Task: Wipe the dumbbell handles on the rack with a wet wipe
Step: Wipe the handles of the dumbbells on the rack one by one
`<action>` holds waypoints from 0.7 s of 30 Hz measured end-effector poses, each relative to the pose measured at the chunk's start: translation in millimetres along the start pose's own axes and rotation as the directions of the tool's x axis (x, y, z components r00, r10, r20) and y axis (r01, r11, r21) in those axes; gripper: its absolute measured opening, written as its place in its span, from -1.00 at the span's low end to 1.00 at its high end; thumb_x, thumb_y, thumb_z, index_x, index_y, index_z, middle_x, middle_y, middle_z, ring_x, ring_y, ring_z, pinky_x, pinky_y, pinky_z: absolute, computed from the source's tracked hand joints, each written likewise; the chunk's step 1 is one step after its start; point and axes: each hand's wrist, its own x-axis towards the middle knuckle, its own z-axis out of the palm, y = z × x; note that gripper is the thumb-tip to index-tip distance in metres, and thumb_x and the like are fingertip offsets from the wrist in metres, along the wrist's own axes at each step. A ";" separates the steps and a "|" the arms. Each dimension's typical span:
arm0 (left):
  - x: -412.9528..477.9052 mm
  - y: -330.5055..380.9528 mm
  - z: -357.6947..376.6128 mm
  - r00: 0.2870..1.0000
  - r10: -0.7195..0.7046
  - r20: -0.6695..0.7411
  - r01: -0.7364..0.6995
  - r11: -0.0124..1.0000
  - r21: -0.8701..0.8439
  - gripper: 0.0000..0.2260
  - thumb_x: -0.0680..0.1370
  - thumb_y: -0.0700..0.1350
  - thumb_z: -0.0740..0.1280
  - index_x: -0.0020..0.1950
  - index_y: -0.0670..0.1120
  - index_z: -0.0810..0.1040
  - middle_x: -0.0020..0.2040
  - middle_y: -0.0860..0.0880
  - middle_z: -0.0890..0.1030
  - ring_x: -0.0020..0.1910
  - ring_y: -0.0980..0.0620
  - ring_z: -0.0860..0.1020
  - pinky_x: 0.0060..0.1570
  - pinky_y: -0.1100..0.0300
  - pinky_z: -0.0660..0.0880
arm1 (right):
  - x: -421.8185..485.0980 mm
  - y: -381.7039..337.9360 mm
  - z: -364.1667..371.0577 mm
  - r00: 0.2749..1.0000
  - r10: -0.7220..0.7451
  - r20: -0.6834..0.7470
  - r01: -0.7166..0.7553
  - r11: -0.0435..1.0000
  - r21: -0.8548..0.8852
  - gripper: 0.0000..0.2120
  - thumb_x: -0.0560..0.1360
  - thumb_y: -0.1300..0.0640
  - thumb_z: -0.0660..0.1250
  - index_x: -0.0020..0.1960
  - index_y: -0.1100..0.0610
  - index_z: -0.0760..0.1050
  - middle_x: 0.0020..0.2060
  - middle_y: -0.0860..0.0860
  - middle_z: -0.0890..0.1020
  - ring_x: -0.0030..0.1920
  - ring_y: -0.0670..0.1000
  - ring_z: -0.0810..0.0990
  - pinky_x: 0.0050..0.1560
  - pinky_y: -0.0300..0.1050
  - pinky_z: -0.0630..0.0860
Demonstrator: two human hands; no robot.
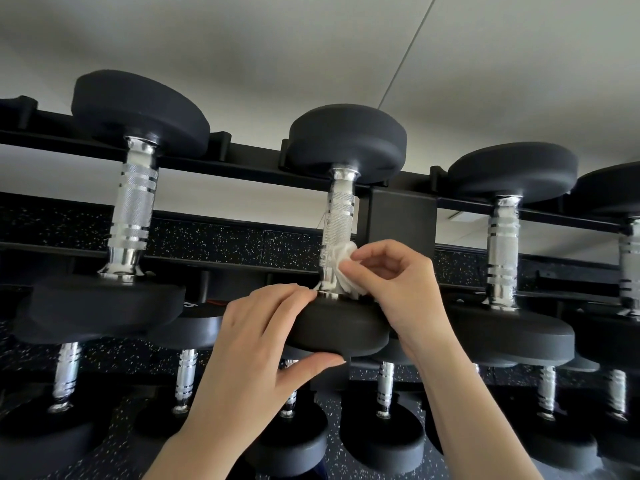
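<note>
Pinching the wet wipe [341, 268] in the right hand [398, 282], pressed on the low end of the middle dumbbell handle [337, 223] — near the centre, a bit toward 5 o'clock. Gripping the black weight [339, 330] below with the left hand [263, 327], at 6 o'clock. Wrap the wipe all round, rub up to the top — hold the weight still. Pale mark [189, 304] toward 9 o'clock, too small to read.

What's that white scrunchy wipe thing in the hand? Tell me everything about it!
The wet wipe is white, soft-looking and crumpled. The right hand pinches it against the lower end of the middle dumbbell's shiny knurled handle, just above the black weight. It covers part of the handle's side, and its end hangs down toward the weight.
</note>
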 end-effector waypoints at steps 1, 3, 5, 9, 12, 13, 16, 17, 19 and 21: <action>-0.3 -0.2 0.3 1.000 0.000 -0.003 0.000 1.000 0.000 -0.47 0.52 0.34 0.15 0.28 -0.02 0.43 0.21 0.12 0.43 0.14 0.12 0.38 0.12 0.14 0.34 | -0.1 -0.1 1.4 1.000 -0.010 -0.006 0.010 1.000 -0.022 -0.84 0.30 0.20 0.54 -0.18 0.15 0.59 -0.26 0.04 0.68 -0.20 0.03 0.66 -0.12 -0.18 0.59; -0.7 -0.5 1.0 1.000 0.001 -0.008 -0.001 1.000 -0.005 -0.47 0.53 0.35 0.14 0.29 -0.02 0.42 0.21 0.11 0.43 0.14 0.12 0.38 0.12 0.14 0.34 | -0.1 -0.6 4.1 1.000 -0.021 -0.014 0.021 0.999 -0.041 -0.82 0.29 0.20 0.55 -0.18 0.15 0.57 -0.28 0.05 0.67 -0.25 0.02 0.65 -0.17 -0.17 0.59; -0.9 -1.1 1.9 1.000 0.003 -0.008 -0.003 1.000 -0.011 -0.47 0.53 0.35 0.13 0.30 -0.01 0.41 0.22 0.12 0.43 0.16 0.12 0.39 0.13 0.14 0.34 | 0.6 -1.5 6.6 0.999 -0.027 -0.033 0.027 0.999 -0.024 -0.84 0.30 0.22 0.54 -0.20 0.17 0.57 -0.30 0.07 0.67 -0.31 0.00 0.64 -0.25 -0.21 0.56; -0.6 -1.8 2.9 1.000 0.008 -0.008 -0.008 1.000 -0.006 -0.47 0.53 0.35 0.15 0.29 -0.01 0.42 0.22 0.11 0.43 0.16 0.13 0.39 0.14 0.13 0.34 | 5.8 -3.9 10.4 0.993 -0.038 -0.109 0.037 0.999 -0.011 -0.87 0.31 0.21 0.54 -0.23 0.14 0.59 -0.31 0.08 0.67 -0.26 0.04 0.65 -0.22 -0.20 0.55; -0.6 -2.2 2.7 1.000 0.008 -0.005 -0.008 1.000 -0.003 -0.47 0.53 0.35 0.13 0.29 -0.01 0.41 0.22 0.11 0.43 0.17 0.13 0.39 0.15 0.14 0.33 | 8.8 -5.6 11.1 0.992 -0.039 -0.120 0.038 0.999 -0.013 -0.88 0.31 0.19 0.54 -0.25 0.13 0.59 -0.31 0.09 0.67 -0.24 0.07 0.65 -0.20 -0.14 0.56; -0.8 -2.3 2.6 1.000 0.009 -0.005 -0.009 1.000 -0.004 -0.47 0.54 0.35 0.13 0.29 -0.01 0.42 0.22 0.11 0.43 0.17 0.13 0.39 0.15 0.14 0.33 | 8.9 -6.0 10.6 0.993 -0.038 -0.113 0.037 0.999 -0.014 -0.88 0.32 0.20 0.53 -0.25 0.13 0.59 -0.31 0.11 0.67 -0.25 0.08 0.64 -0.20 -0.12 0.55; -1.0 -2.0 3.2 1.000 0.008 -0.004 -0.008 1.000 -0.006 -0.46 0.54 0.36 0.11 0.29 -0.02 0.41 0.22 0.10 0.44 0.18 0.11 0.39 0.16 0.15 0.32 | 9.2 -6.9 7.8 0.997 -0.035 -0.067 0.032 0.998 -0.045 -0.90 0.35 0.21 0.51 -0.26 0.13 0.58 -0.33 0.07 0.67 -0.29 0.03 0.62 -0.21 -0.10 0.56; -1.2 -2.0 3.5 1.000 0.008 -0.002 -0.008 1.000 -0.005 -0.46 0.55 0.36 0.11 0.29 -0.02 0.41 0.22 0.08 0.45 0.19 0.10 0.40 0.17 0.14 0.32 | 9.5 -7.2 7.1 0.998 -0.033 -0.059 0.030 0.998 -0.056 -0.90 0.35 0.22 0.50 -0.26 0.13 0.58 -0.35 0.05 0.67 -0.30 0.00 0.62 -0.23 -0.11 0.56; -1.5 -2.2 3.8 1.000 0.011 0.002 -0.011 1.000 -0.010 -0.46 0.55 0.35 0.12 0.30 -0.03 0.42 0.23 0.06 0.47 0.20 0.08 0.42 0.19 0.14 0.31 | 10.7 -6.9 6.9 0.997 -0.039 -0.071 0.034 0.997 -0.069 -0.90 0.36 0.22 0.50 -0.26 0.12 0.59 -0.37 0.02 0.66 -0.32 -0.05 0.61 -0.25 -0.15 0.52; -1.4 -2.8 3.8 1.000 0.020 0.003 -0.020 1.000 -0.011 -0.47 0.55 0.34 0.13 0.29 -0.04 0.43 0.23 0.06 0.47 0.21 0.09 0.42 0.22 0.17 0.29 | 12.4 -5.5 8.1 0.993 -0.047 -0.106 0.042 0.998 -0.051 -0.90 0.36 0.22 0.49 -0.27 0.11 0.59 -0.37 0.02 0.67 -0.31 -0.01 0.63 -0.18 -0.07 0.56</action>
